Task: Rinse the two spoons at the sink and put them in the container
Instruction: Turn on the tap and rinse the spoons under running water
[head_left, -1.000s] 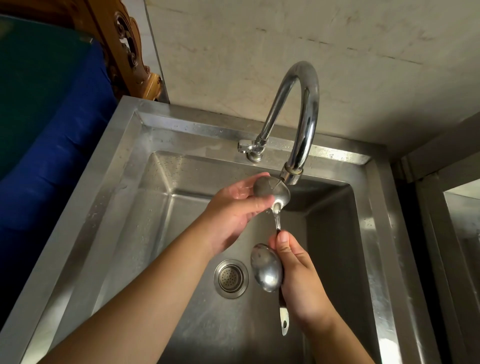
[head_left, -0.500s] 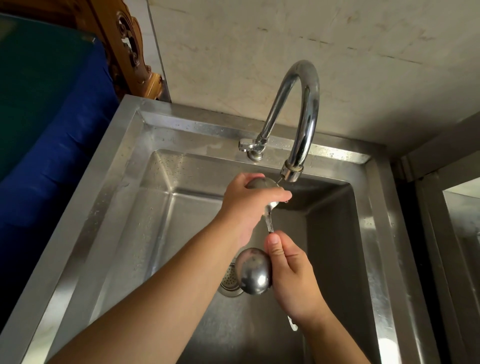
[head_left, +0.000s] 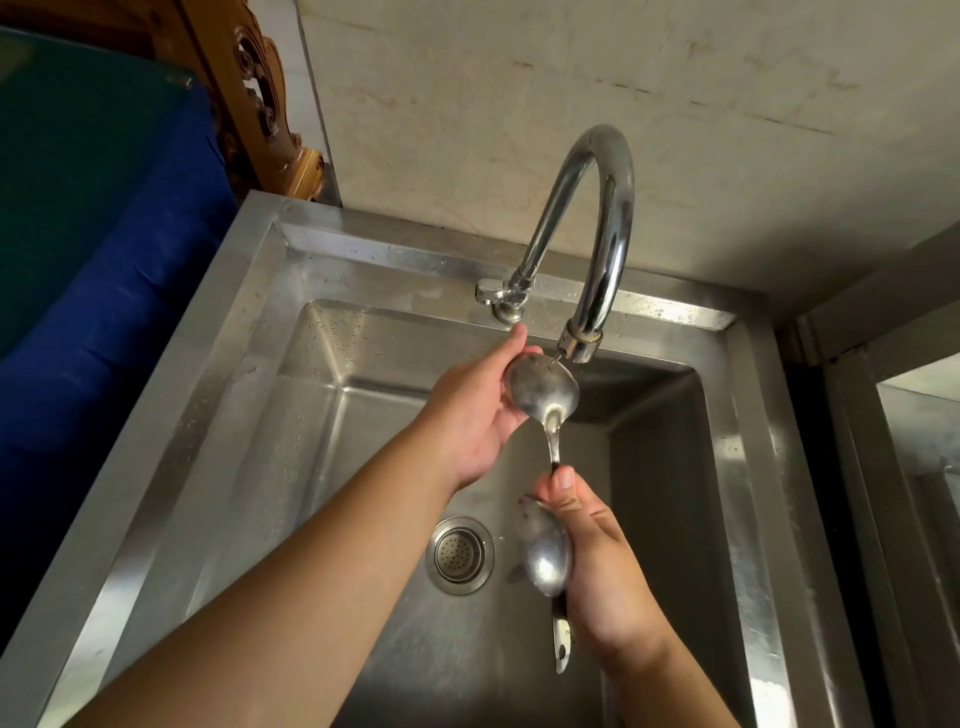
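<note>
Two steel spoons are over the steel sink (head_left: 363, 415). The upper spoon (head_left: 543, 389) has its bowl right under the outlet of the curved tap (head_left: 602, 228); my left hand (head_left: 478, 410) cups that bowl from the left, fingers against its back. My right hand (head_left: 597, 561) pinches the upper spoon's handle between thumb and fingers and also holds the second spoon (head_left: 545, 561), bowl up, its handle end sticking out below the palm. No container is in view.
The round drain strainer (head_left: 460, 555) sits in the basin floor left of my right hand. A tap lever (head_left: 491, 291) points left at the tap's base. A blue cushion (head_left: 104, 291) and carved wood (head_left: 260, 104) lie left; another steel unit (head_left: 914, 467) stands right.
My left hand has opened off the upper spoon's bowl, which now shows under the outlet. My right hand has turned, and the lower spoon has swung right, off the drain.
</note>
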